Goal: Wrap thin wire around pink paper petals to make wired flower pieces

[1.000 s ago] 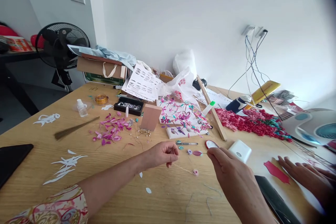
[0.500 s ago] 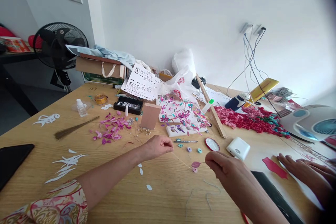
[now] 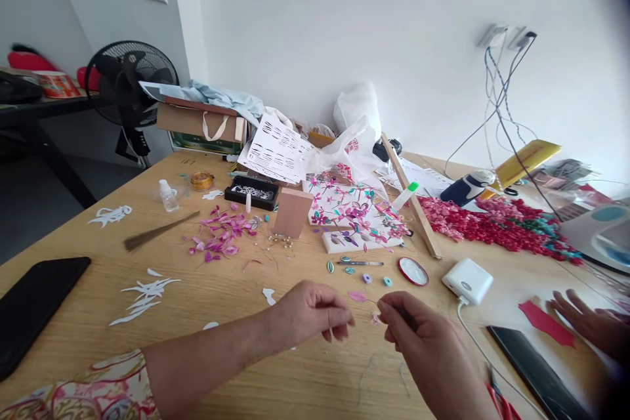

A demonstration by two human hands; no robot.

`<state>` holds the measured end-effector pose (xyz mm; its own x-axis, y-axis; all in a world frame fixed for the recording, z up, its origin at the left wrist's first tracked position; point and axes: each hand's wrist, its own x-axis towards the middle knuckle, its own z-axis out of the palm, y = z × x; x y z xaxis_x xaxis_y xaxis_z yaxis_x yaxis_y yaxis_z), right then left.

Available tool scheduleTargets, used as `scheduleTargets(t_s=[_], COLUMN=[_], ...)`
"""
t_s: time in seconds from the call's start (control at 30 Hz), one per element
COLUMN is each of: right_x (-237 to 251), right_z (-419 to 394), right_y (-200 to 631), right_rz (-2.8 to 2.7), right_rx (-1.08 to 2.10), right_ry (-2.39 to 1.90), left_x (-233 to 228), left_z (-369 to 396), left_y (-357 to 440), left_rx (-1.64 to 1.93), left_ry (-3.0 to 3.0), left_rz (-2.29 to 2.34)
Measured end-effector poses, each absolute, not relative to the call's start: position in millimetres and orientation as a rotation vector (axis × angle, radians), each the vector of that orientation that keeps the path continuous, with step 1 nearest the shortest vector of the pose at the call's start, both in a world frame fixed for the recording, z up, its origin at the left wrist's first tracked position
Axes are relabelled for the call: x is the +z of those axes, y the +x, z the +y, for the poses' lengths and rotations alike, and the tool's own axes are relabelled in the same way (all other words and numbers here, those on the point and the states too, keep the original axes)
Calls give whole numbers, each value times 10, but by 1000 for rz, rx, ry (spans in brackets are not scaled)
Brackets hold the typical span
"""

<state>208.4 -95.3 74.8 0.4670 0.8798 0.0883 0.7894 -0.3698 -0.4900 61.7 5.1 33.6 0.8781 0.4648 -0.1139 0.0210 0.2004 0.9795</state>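
Observation:
My right hand (image 3: 423, 338) is closed in a pinch on a thin wire; a pink petal (image 3: 357, 296) sticks out from it toward the left. Just below the petal, by those fingertips, shows a small pink thread spool (image 3: 375, 318), partly hidden. My left hand (image 3: 317, 315) is beside the petal with its fingers curled together. Whatever is between them is too small to make out. Fine grey threads (image 3: 367, 374) lie on the table below the hands.
Pink petals (image 3: 221, 236), white paper strips (image 3: 147, 295) and a black phone (image 3: 44, 308) lie to the left. Finished flower sprigs (image 3: 344, 210) are behind. A white charger (image 3: 467, 281), red-handled scissors (image 3: 502, 400) and another person's hand (image 3: 588, 321) are at the right.
My left hand has come down and right, closer to my right hand. The taut thread between the left hand and the pink spool no longer shows. The view has turned slightly left.

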Motion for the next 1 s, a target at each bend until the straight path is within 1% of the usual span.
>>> scheduleTargets(t_s=[0.1, 0.17, 0.23, 0.33, 0.4, 0.5, 0.57, 0.67, 0.8, 1.0], right_x=[736, 735, 731, 726, 732, 754, 762, 723, 555, 271], right_z=[-950, -941, -926, -902, -899, -923, -946, -970, -970, -965], right_y=[2010, 1979, 1961, 1962, 1978, 2008, 2012, 1968, 1822, 1620], right_rz=[-1509, -1600, -1677, -1748, -1758, -1706, -1643, -1554, -1471, -1523], right_rx=[160, 120, 97, 76, 65, 37, 7, -52, -134, -282], right_ry=[-2229, -2206, -2174, -2135, -2148, -2222, -2245, -2207, -2162, -2113], left_x=[363, 396, 426, 425, 396, 341, 312, 279, 234, 134], left_z=[148, 220, 240, 202, 183, 183, 161, 31, -210, -304], left_y=[636, 650, 682, 767, 817, 824, 784, 708, 672, 681], left_rx=[625, 683, 663, 536, 493, 561, 540, 367, 414, 575], left_ry=[1380, 1519, 1617, 1476, 1361, 1380, 1357, 1052, 675, 482], left_rz=[553, 526, 438, 346, 349, 416, 443, 409, 422, 479])
